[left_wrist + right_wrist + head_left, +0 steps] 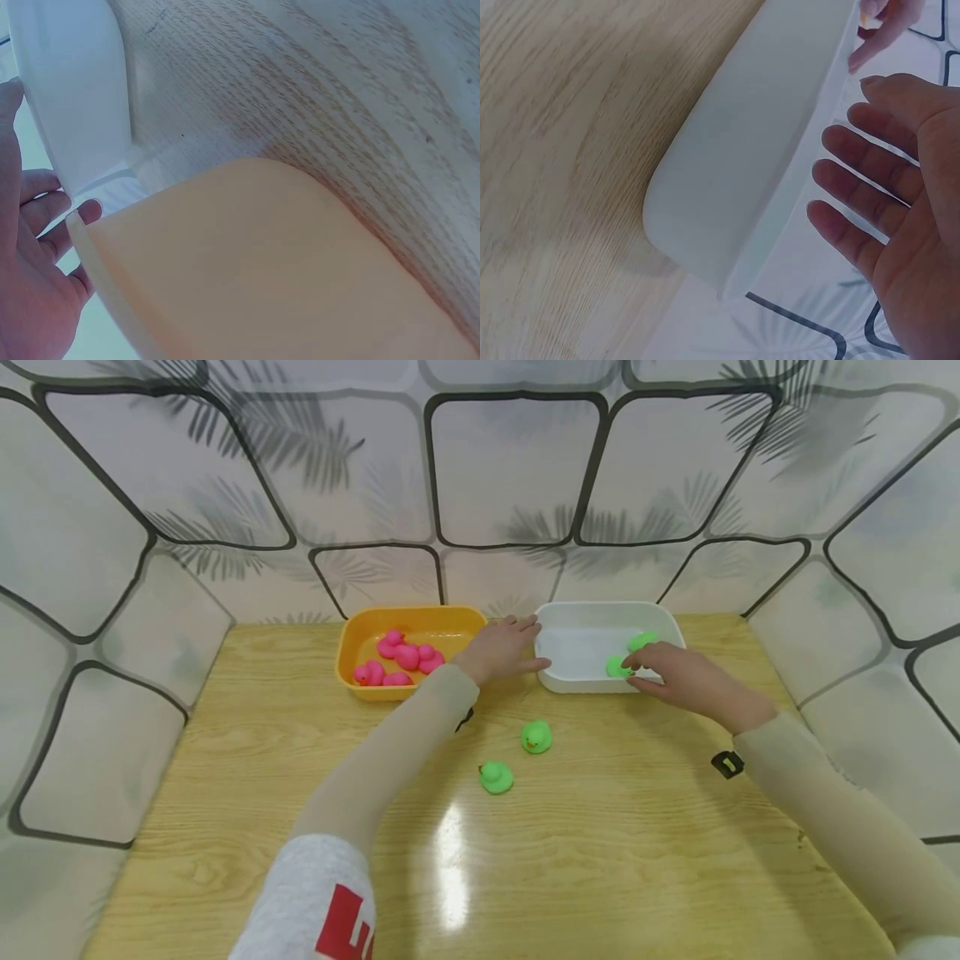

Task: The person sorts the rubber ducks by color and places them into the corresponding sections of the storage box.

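Note:
My left hand (501, 650) reaches between the two tubs, fingers spread, with its fingertips right at the left rim of the white tub (572, 643). Over that tub's front right side, my right hand (681, 681) hovers with loosely bent fingers. Nothing sits between those fingers in the right wrist view. Inside the white tub lie two green rubber ducks; one duck (617, 667) is right at my right fingertips, another duck (642, 641) lies behind. On the table in front are a green duck (537, 737) and a second green duck (496, 777).
An orange tub (348, 647) on the left holds several pink rubber ducks (407, 657). Both tubs stand near the back edge of the wooden table (600, 843). Patterned panels (517, 468) rise behind and at both sides.

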`<state>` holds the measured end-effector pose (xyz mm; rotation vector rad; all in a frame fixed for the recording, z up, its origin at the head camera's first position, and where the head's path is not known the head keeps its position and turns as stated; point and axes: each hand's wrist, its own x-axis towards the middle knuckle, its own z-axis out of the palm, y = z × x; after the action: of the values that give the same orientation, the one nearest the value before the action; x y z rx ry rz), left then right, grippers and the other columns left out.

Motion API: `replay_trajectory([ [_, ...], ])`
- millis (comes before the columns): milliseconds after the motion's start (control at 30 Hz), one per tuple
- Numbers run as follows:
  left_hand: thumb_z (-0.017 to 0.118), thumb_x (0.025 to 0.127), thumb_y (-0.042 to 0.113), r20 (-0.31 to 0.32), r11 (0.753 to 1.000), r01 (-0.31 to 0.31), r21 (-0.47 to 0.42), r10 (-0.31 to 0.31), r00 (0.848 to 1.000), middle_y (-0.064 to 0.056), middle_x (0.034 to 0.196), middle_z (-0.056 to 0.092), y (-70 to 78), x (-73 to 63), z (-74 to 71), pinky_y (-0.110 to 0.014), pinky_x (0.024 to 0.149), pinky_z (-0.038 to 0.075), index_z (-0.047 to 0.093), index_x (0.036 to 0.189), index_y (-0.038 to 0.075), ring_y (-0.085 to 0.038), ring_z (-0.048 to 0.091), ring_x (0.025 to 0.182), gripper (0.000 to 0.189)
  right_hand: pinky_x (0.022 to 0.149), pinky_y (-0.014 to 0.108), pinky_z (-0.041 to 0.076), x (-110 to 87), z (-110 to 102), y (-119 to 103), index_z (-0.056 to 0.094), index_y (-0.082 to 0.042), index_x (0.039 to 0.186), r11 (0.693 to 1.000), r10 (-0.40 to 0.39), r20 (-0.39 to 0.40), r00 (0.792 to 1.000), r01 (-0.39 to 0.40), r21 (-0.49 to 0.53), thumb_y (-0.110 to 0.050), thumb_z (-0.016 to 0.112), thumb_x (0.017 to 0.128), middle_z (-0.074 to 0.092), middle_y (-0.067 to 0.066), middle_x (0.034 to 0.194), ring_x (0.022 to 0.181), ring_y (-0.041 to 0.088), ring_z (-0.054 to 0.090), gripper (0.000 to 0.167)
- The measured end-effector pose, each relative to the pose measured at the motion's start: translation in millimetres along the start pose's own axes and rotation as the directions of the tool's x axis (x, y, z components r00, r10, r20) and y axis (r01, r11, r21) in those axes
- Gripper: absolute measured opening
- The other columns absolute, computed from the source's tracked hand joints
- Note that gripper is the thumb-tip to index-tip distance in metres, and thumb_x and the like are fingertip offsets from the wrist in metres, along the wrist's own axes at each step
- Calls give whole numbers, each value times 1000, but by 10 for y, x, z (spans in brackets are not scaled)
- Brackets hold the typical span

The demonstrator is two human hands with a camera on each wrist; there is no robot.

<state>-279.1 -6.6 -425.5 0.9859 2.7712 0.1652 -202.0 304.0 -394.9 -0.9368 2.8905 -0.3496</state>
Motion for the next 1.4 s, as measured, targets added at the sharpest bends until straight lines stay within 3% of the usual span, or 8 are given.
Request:
replay_trajectory([
  [233, 47, 106, 61, 1, 1000, -1, 3, 1, 1000, -9, 170, 29, 0, -6, -14, -50, 125, 27, 34, 163, 9, -35, 31, 154, 79, 91, 51, 55, -11, 71, -139, 72, 0, 116, 996, -92, -50, 995, 92, -3, -9, 75, 96, 72, 13, 112, 106, 34, 67, 22],
  [400, 47, 106, 61, 4, 1000, -3, 3, 3, 1000, -9, 170, 29, 22, -27, -24, -50, 125, 28, 35, 163, 8, -35, 32, 153, 78, 83, 46, 56, -14, 165, -285, 72, -1, 113, 982, -186, -91, 978, 187, 5, -5, 78, 91, 71, 11, 106, 97, 29, 68, 23],
  [533, 47, 106, 60, 6, 1000, -6, 10, 5, 1000, -9, 170, 30, 36, -39, -18, -50, 124, 29, 36, 162, 8, -35, 34, 152, 78, 84, 45, 57, -7, 247, -432, 72, -2, 114, 971, -238, -104, 966, 240, 9, -7, 79, 91, 72, 10, 106, 98, 26, 68, 25],
  [733, 47, 105, 62, -12, 1000, -5, 12, 5, 1000, -9, 169, 31, 9, -14, -1, -51, 123, 30, 35, 162, 8, -36, 35, 152, 79, 88, 45, 58, 27, 321, -682, 72, -4, 117, 964, -266, -61, 962, 267, 3, -14, 79, 93, 72, 7, 110, 100, 24, 69, 28],
  [1167, 46, 105, 63, -13, 1000, 1, 19, -1, 1000, -9, 170, 29, 12, -13, -2, -49, 125, 27, 34, 163, 9, -35, 33, 153, 80, 91, 42, 57, 186, 614, -881, 71, -5, 120, 917, -399, -65, 915, 400, -1, -16, 80, 92, 69, 5, 113, 103, 22, 66, 32],
  [1400, 45, 105, 62, -5, 999, -5, 32, 6, 1000, -10, 170, 30, 18, -32, -12, -50, 125, 28, 35, 163, 9, -35, 33, 153, 79, 97, 44, 54, 271, 714, -972, 68, -4, 128, 919, -393, -4, 919, 393, 1, -16, 75, 96, 67, 9, 119, 109, 26, 64, 35],
])
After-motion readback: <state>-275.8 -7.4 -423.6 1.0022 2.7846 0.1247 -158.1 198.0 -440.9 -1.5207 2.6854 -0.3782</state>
